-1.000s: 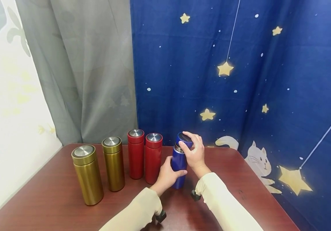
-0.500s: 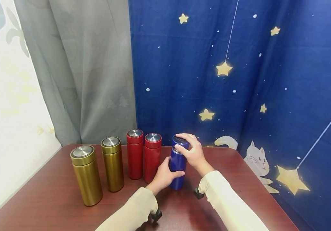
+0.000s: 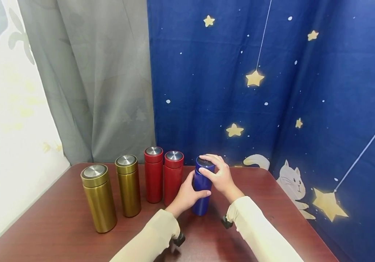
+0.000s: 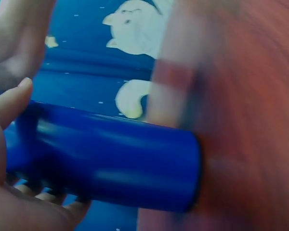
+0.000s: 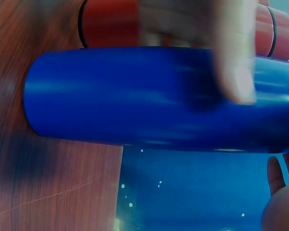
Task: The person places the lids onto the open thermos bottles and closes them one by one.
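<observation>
A blue thermos bottle (image 3: pixel 200 208) stands upright on the table. My left hand (image 3: pixel 186 195) grips its body from the left, thumb across the near side; in the left wrist view several of its fingers curl round the blue body (image 4: pixel 130 159). Up at the top, my right hand (image 3: pixel 220 177) holds the dark-topped blue lid (image 3: pixel 204 165), fingers over the top and thumb on the near side. The lid sits down on the body with no steel neck showing. In the right wrist view the left thumb (image 5: pixel 236 77) lies blurred across the bottle (image 5: pixel 120 96).
Two red thermos bottles (image 3: pixel 154 178) stand just left of the blue one. Farther left are two gold bottles (image 3: pixel 129 193), all with lids on. The reddish-brown table (image 3: pixel 59 222) ends at a grey curtain (image 3: pixel 115 91) and a blue star-patterned curtain (image 3: pixel 207 91).
The lid, tilted above the exposed steel neck a second ago, has come down level onto the bottle, the right hand lowering with it. The left hand keeps its grip on the body.
</observation>
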The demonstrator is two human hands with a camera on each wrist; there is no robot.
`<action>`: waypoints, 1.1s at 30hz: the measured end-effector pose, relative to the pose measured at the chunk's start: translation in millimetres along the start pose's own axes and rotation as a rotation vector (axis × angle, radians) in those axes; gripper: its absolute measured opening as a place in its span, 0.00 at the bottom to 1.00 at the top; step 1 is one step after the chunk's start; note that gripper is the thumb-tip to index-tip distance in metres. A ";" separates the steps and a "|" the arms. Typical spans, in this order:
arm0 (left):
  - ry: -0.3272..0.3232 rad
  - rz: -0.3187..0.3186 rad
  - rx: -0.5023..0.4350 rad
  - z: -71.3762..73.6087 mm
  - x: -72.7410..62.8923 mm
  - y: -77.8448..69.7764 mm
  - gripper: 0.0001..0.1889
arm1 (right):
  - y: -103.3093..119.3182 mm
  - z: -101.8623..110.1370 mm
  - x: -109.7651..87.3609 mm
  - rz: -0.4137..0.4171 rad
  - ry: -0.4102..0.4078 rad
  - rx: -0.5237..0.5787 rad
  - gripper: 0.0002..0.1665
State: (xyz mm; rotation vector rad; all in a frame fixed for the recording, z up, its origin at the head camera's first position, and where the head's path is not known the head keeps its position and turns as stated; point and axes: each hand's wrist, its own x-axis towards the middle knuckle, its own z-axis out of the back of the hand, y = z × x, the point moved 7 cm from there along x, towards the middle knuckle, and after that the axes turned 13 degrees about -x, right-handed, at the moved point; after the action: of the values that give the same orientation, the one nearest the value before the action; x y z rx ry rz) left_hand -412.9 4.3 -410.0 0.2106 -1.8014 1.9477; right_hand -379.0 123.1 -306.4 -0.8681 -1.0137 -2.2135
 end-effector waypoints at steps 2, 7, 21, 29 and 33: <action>-0.006 -0.045 -0.042 0.4 3.3 -8.1 0.45 | -11.0 -4.1 0.2 0.004 -0.013 0.000 0.24; -0.022 -0.109 -0.088 1.2 7.6 -15.8 0.44 | -31.4 -11.8 -0.5 0.012 -0.034 -0.024 0.25; -0.007 -0.162 -0.082 5.2 11.2 -17.1 0.47 | -27.1 -9.9 1.2 0.058 -0.150 -0.147 0.24; -0.048 -0.178 -0.007 6.0 11.3 -17.0 0.46 | -14.5 -10.0 -2.7 0.070 -0.316 -0.315 0.27; -0.053 -0.198 0.011 5.5 10.5 -16.8 0.45 | -11.8 -11.9 -6.7 0.073 -0.402 -0.393 0.27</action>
State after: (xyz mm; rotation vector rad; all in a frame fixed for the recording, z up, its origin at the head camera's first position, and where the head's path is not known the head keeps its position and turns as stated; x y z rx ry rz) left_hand -415.9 1.8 -389.8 0.4307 -1.7320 1.8290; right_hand -386.8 121.7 -322.6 -1.5470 -0.7023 -2.2607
